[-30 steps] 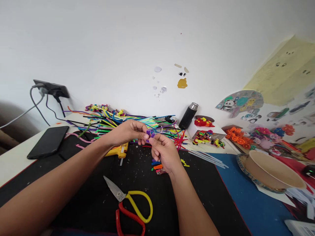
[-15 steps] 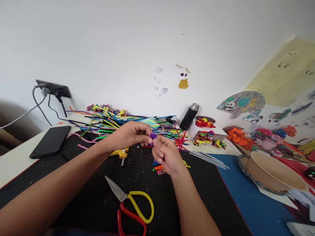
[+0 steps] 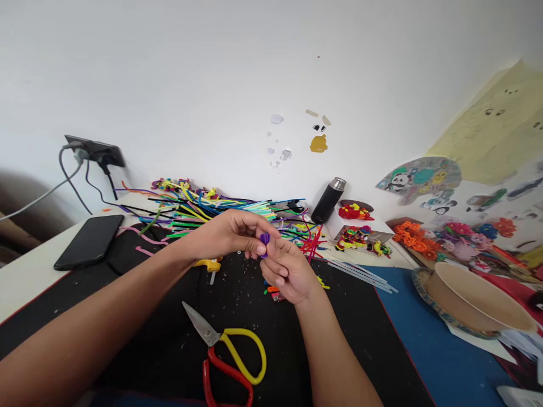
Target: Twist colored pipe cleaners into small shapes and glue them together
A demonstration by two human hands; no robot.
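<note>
A small purple fuzzy piece (image 3: 265, 239) is pinched between both hands above the black mat (image 3: 169, 328). My left hand (image 3: 240, 234) grips it from the left with thumb and fingers. From the right, my right hand (image 3: 286, 265) holds it in thumb and index finger, its other fingers curled. Much of the piece is hidden by the fingertips. Scissors with one yellow and one red handle (image 3: 244, 332) lie below the hands. A yellow glue gun (image 3: 208, 264) sits partly behind my left forearm.
Many coloured pipe cleaners (image 3: 195, 209) lie along the wall. A phone (image 3: 89, 242) is at left. A black flask (image 3: 328, 200), a white box (image 3: 382, 230) with small figures, orange fuzzy flowers (image 3: 413, 240) and a bowl (image 3: 479, 294) stand to the right.
The fingers have shifted around the purple piece, which looks turned and narrower between them. My left fingers reach further over it. The whole view has shifted slightly.
</note>
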